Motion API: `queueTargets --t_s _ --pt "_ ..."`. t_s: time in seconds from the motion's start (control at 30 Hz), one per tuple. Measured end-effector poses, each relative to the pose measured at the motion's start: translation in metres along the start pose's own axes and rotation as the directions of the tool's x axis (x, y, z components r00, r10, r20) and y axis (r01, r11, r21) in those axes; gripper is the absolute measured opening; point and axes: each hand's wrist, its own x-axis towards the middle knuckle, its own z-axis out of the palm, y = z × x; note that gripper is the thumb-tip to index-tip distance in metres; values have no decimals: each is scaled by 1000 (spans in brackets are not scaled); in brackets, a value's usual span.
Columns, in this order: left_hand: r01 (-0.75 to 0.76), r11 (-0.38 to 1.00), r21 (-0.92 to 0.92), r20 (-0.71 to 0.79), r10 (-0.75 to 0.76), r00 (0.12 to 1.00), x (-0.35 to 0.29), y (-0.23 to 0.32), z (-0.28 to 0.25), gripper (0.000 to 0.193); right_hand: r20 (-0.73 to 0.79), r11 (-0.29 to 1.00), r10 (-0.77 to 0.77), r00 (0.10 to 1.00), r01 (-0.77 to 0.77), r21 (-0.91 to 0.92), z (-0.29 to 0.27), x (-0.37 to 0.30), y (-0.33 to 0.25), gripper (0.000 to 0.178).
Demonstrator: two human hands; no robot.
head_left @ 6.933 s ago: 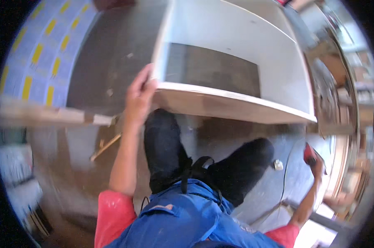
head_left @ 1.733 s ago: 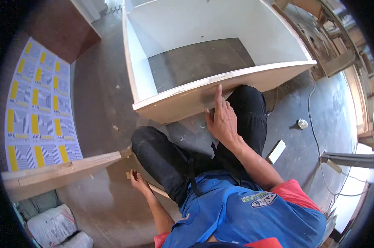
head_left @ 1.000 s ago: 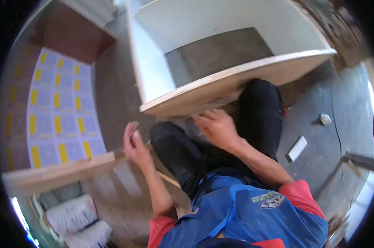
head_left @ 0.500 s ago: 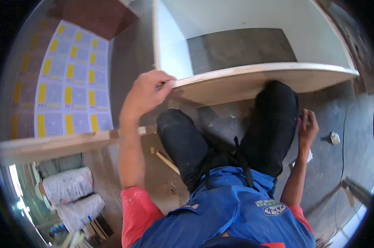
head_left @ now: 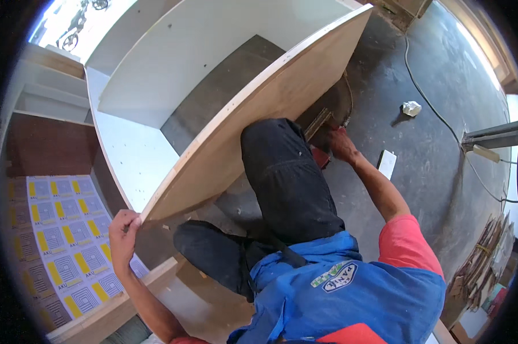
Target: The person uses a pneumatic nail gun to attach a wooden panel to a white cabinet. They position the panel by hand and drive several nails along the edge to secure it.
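Note:
A large open box-shaped cabinet frame with white inner faces stands on the floor before me, its plain wooden panel facing my knees. My left hand pinches the near left corner of this frame, thumb and fingers closed at its edge. Beyond my raised knee, my right hand is closed around a red and metal nail gun close to the floor. Part of the tool is hidden by my knee and the hand. A thin hose runs up from it beside the panel.
A white flat rectangle like a phone and a crumpled white lump lie on the right floor. A dark cable leads to a metal stand. At left is another wooden frame with a yellow-and-white printed sheet.
My view has swung rightward, so the cabinet frame appears slanted. My right hand, bare beside my knee before, has reached forward and now grips the nail gun. The left stays on the frame's corner.

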Motion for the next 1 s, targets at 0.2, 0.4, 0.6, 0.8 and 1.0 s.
queueTargets --t_s 0.2,0.4,0.6,0.8,1.0 --pt "33 998 60 -18 -32 999 3 8 6 13 183 969 -246 952 239 60 21 14 0 40" --pt "-40 990 134 -3 40 999 -33 -29 -10 19 405 943 -121 906 -24 333 -49 31 -62 37" --pt "52 999 -3 93 -51 994 -9 -16 -12 24 254 982 -186 949 172 77 25 6 -2 44" --pt "14 1000 16 24 -15 1000 -16 -16 -4 23 226 973 -214 950 228 -37 51 13 21 48" --pt "-4 1000 28 18 3 1000 -15 -14 -3 18 169 911 -377 911 398 -108 36 17 35 42"
